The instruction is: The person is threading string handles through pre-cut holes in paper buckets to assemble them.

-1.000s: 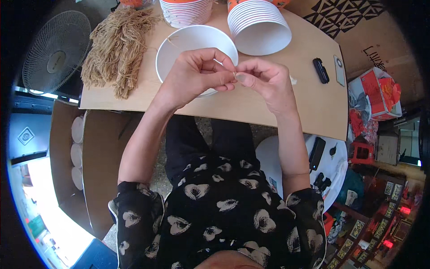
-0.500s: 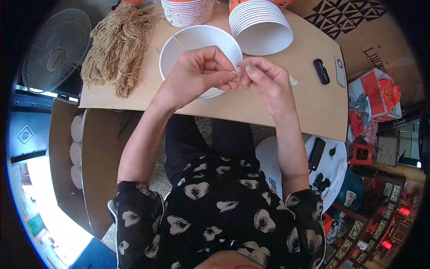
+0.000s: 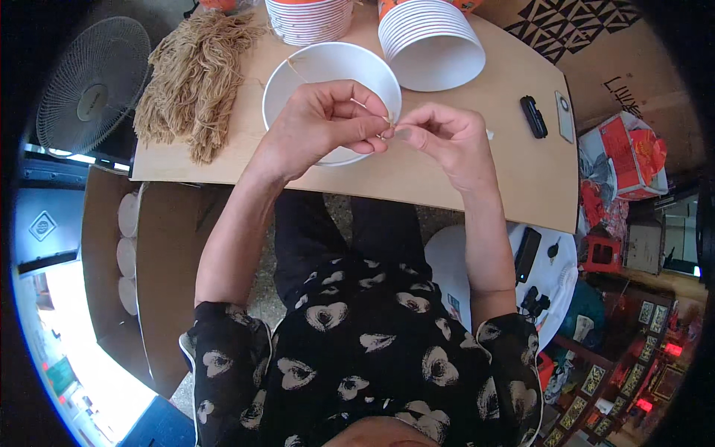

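Above a white paper tub (image 3: 277,82), my left hand (image 3: 316,127) pinches a thin tan string (image 3: 390,121) between thumb and forefinger, the other fingers curled. My right hand (image 3: 450,145) meets it from the right, thumb and forefinger pressed together at the same string. Only a tiny bit of the string shows at the fingertips; the rest is mostly hidden by the fingers. A loose tan strand crosses the tub's far-left rim. To the left lies a thick bundle of tan strings (image 3: 195,82), spread over the table's edge.
Two stacks of white-and-orange tubs, one upright (image 3: 309,21) and one on its side (image 3: 436,52), stand at the table's (image 3: 514,171) far side. A black case (image 3: 533,117) lies at right. A fan (image 3: 93,97) and a cardboard box (image 3: 167,246) are at left.
My right hand has turned slightly, its thumb now lying lower and flatter against the left fingertips. My left hand has shifted a little left. The tub sits marginally further left.
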`<state>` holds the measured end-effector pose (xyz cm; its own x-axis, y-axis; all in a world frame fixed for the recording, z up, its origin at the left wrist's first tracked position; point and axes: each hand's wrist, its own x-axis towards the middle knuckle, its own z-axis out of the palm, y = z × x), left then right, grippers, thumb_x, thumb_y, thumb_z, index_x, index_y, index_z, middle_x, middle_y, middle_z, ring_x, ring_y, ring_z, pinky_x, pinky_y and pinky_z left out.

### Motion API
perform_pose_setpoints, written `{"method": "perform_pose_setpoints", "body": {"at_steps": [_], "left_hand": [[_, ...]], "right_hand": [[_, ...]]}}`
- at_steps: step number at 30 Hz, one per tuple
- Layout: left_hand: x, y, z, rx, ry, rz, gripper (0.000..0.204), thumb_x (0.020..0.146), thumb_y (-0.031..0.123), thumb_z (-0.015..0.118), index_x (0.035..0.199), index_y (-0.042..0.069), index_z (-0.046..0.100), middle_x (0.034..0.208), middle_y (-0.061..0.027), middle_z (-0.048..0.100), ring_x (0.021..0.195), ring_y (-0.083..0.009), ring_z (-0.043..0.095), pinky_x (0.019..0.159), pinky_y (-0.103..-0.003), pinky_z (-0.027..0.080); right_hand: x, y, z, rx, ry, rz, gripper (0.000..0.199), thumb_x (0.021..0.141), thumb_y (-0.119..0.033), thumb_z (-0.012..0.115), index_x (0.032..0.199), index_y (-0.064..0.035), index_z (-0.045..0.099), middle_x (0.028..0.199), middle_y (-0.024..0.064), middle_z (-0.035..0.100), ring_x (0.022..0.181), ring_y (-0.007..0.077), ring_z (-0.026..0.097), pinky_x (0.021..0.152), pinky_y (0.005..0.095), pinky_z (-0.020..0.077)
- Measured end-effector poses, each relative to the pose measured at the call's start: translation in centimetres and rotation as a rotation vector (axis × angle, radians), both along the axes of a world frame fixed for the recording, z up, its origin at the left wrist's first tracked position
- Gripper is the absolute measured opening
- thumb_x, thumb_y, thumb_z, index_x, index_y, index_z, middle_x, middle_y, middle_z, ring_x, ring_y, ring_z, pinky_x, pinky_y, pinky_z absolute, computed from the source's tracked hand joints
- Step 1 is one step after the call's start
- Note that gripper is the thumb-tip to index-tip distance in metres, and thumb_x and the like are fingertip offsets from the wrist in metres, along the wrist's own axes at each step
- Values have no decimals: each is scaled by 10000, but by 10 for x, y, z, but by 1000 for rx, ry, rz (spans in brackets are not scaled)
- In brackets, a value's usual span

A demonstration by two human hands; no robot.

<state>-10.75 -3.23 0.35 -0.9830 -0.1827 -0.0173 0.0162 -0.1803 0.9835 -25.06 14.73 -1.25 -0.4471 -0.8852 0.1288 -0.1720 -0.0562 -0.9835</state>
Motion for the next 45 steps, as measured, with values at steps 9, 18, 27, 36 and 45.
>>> {"method": "perform_pose_setpoints", "body": {"at_steps": [9, 18, 27, 36, 45], "left_hand": [[1, 1, 0, 9, -11, -12, 124, 912, 58, 691, 1013, -8, 660, 879, -78, 720, 785, -110, 690, 677, -202, 550], [2, -1, 0, 7, 13, -41, 109, 924, 58, 677, 1015, 0, 662, 879, -67, 710, 788, -98, 679, 684, -204, 550], [2, -3, -4, 12, 27, -59, 131, 923, 67, 682, 1027, -9, 655, 894, -94, 723, 811, -131, 705, 716, -238, 575], [2, -1, -3, 55, -4, -54, 127, 918, 65, 687, 1017, -9, 659, 888, -99, 723, 802, -134, 706, 726, -236, 579], [2, 1, -3, 71, -26, -51, 128, 911, 58, 690, 1007, -23, 664, 888, -98, 723, 796, -132, 706, 713, -230, 572]], "right_hand": [[6, -5, 12, 1, -204, 80, 221, 904, -77, 701, 1090, 23, 637, 972, 28, 662, 858, 75, 615, 730, 223, 498], [1, -7, 6, -61, -127, 135, 127, 908, -52, 679, 994, 23, 623, 1035, 63, 634, 790, 82, 600, 709, 230, 502], [5, -6, 18, 23, -260, 105, 113, 918, -37, 662, 982, 47, 619, 826, 56, 640, 647, 91, 592, 523, 216, 476], [8, -7, 15, -20, -276, 34, 86, 900, -14, 670, 944, 36, 617, 795, 64, 640, 616, 83, 600, 509, 207, 475], [3, -6, 22, -1, -481, 153, 182, 866, -6, 668, 1021, 36, 584, 820, 63, 623, 569, 89, 560, 479, 216, 436]]}}
